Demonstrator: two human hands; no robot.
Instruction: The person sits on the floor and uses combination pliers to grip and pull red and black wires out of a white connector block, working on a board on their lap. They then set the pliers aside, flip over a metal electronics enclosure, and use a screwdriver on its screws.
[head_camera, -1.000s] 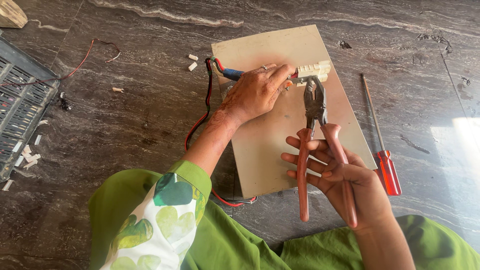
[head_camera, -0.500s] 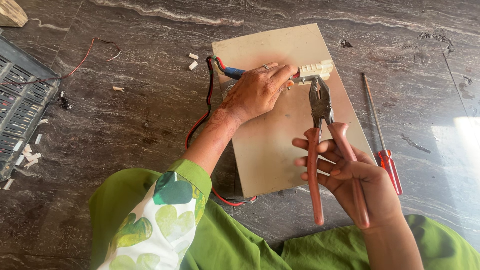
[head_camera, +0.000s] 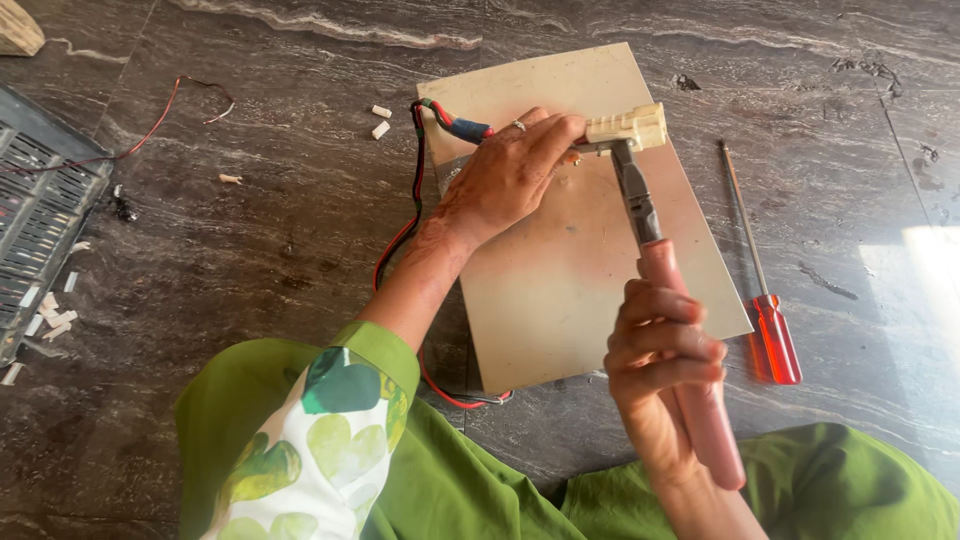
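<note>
Okay, far left a dark slatted grille (head_camera: 40, 240) lies on the stone floor (head_camera: 250, 250), white plastic bits (head_camera: 380, 120) scattered near it. My left hand (head_camera: 510, 175) has its fingers (head_camera: 545, 135) pinching a cream plastic connector (head_camera: 628, 127) — I judge it is pinned like that to steady it against the tan board (head_camera: 560, 290) underneath. Red and black wires (head_camera: 415, 200) trail from the connector along the board's left edge. My right hand (head_camera: 665, 350) is wrapped tight round the pink-handled pliers (head_camera: 670, 300), handles squeezed together, nose biting the connector's underside. The connector looks blocky, ribbed, pale. Further right — a red-handled screwdriver (head_camera: 770, 330), untouched on the floor.
</note>
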